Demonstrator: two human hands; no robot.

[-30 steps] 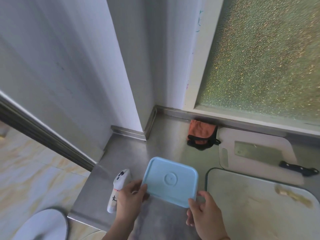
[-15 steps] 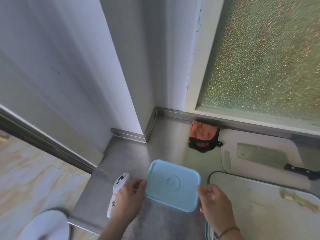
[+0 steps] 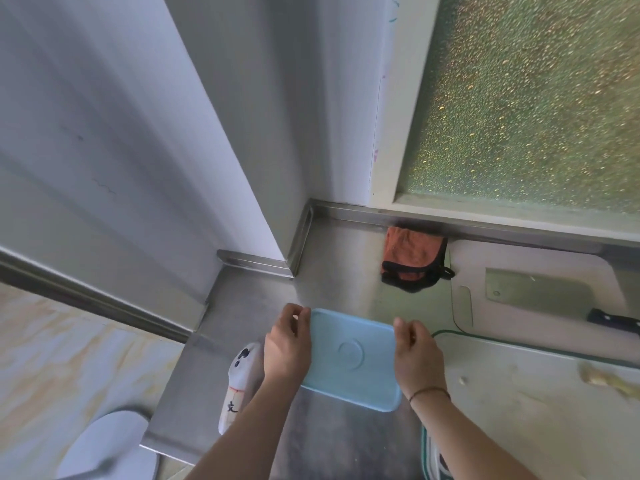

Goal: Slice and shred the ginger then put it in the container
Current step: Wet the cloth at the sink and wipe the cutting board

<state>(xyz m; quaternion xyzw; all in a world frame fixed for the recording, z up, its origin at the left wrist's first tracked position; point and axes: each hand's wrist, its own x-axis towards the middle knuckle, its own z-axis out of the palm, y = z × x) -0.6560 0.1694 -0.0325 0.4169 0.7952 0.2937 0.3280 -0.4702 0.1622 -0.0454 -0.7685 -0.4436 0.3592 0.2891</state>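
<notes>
Head view: light blue container [image 3: 351, 358], lid on, sits on the steel counter [image 3: 332, 265] near its front-left corner. Left hand [image 3: 287, 344] grips the container's left edge, fingers curled over the far-left corner. Right hand [image 3: 417, 355] grips the right edge, thumb and fingers pinching the rim; thin band on that wrist. Ginger [image 3: 604, 377], a pale knobbly piece, lies on the near cutting board [image 3: 519, 410] toward the counter's right edge, well apart from the container; a small scrap lies on the board nearer the container. Second white cutting board [image 3: 554, 327] lies behind it toward the back edge, with a cleaver [image 3: 533, 289] flat on top, black handle pointing right. Orange cloth with black trim [image 3: 412, 258] sits against the back edge, behind the container. White panda-print item [image 3: 239, 382] lies at the counter's left edge, partly under the left forearm; cannot tell what it is.
</notes>
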